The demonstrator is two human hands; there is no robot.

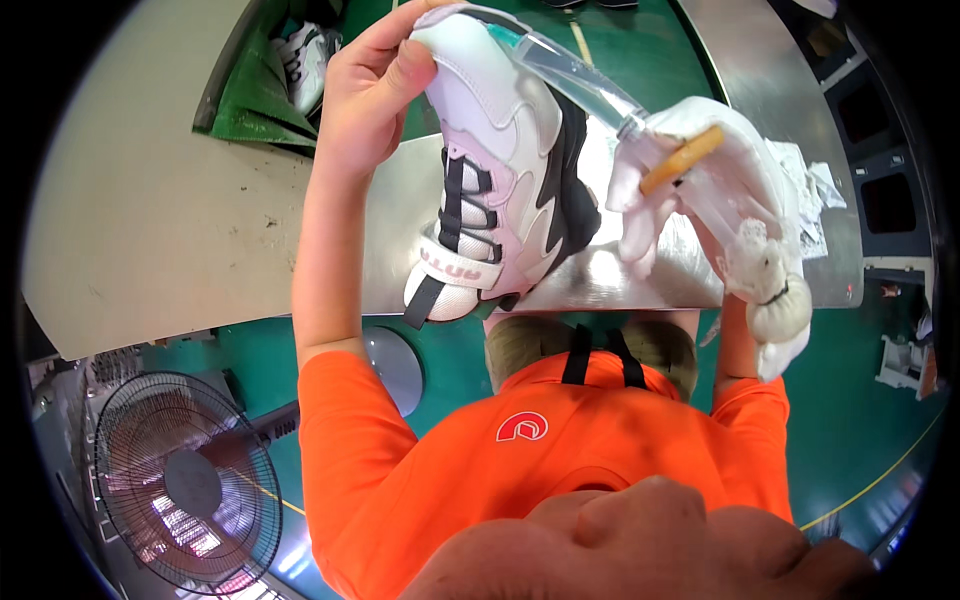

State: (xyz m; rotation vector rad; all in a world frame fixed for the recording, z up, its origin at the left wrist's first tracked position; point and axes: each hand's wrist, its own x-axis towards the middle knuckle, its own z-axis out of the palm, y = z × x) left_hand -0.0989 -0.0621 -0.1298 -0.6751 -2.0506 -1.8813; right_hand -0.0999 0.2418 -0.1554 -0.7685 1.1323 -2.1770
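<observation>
A white and pale lilac sneaker point(500, 180) with black laces and a chunky black sole is held up over the metal table. My bare left hand point(375, 95) is closed on its toe end, thumb pressed on the white upper. In a white glove, my right hand point(715, 180) is closed around a clear syringe point(580, 75). The syringe's teal tip point(503, 36) meets the sneaker near the toe edge; exact contact is hard to see. A yellow-brown rod-like piece point(683, 160) lies across the syringe at my gloved fingers. Behind it hangs a whitish bundle point(780, 305) tied with a dark band.
The metal tabletop point(380, 240) runs in front of me. At the back left, another sneaker point(305, 65) sits in a green-lined opening point(250, 95). Crumpled white paper point(805, 195) lies to the right. A standing fan point(190, 485) and a round grey stool point(395, 370) are at lower left.
</observation>
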